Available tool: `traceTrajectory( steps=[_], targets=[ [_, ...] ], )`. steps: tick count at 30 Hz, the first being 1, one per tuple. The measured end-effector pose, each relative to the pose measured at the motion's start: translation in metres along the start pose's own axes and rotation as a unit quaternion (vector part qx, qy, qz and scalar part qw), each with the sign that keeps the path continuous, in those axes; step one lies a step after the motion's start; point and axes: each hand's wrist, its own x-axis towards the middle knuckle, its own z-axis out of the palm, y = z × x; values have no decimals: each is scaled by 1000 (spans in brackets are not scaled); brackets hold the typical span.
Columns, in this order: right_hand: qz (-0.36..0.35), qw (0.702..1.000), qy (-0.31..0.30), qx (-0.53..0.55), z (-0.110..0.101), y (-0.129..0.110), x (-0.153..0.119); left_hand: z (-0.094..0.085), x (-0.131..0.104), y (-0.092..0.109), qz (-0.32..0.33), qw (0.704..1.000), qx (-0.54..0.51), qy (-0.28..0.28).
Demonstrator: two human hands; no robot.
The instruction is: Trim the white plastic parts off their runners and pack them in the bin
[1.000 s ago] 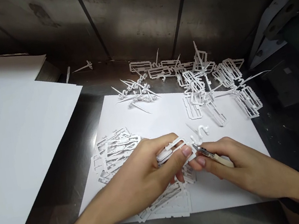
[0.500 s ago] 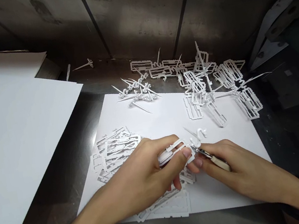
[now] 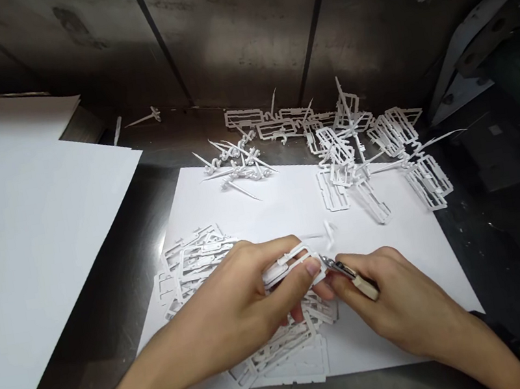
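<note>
My left hand (image 3: 238, 306) pinches a white plastic frame (image 3: 305, 254) with slots, thumb on top. My right hand (image 3: 398, 301) is wrapped around small nippers (image 3: 364, 286) with a pale handle. Their metal jaws touch or nearly touch the frame's right end; I cannot tell whether they are closed. Just beyond the jaws a curly white sprue piece (image 3: 330, 236) with a thin spike shows blurred, apart from the frame. Under and beside my left hand lies a pile of similar flat frames (image 3: 202, 263), partly hidden by the hand.
White paper (image 3: 285, 200) covers part of the metal worktop (image 3: 146, 222). Spiky sprue pieces (image 3: 249, 170) lie heaped at its far edge. Frames still joined to sprues (image 3: 339, 149) spread at the back right. Large white sheets (image 3: 45, 209) jut in from the left, and a metal wall (image 3: 233, 28) stands behind.
The curly sprue piece has come off the frame and dropped away, blurred by motion. Both hands, with frame and nippers, sit slightly further left in view.
</note>
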Motion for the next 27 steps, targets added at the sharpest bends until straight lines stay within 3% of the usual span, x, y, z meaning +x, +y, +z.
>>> traceTrajectory(
  steps=[5,9,12,14,18,23,27],
  targets=[
    [-4,997,79,-7,4,5,5,-15,-14,1,52,994,95,12],
    [-8,985,171,-16,-7,11,11,-24,-29,-3,83,976,203,13],
    [21,953,288,-94,-21,21,17,-18,-28,-15,86,959,269,6],
    [77,926,323,-181,-30,30,21,-10,-22,-23,104,941,321,2],
    [124,909,292,-269,-39,42,32,5,-12,-24,110,917,382,31],
    [138,911,283,-265,-37,43,41,16,-11,-21,34,914,400,-60],
    [134,922,280,-232,-39,39,35,17,-16,-30,71,911,406,-25]
  ],
)
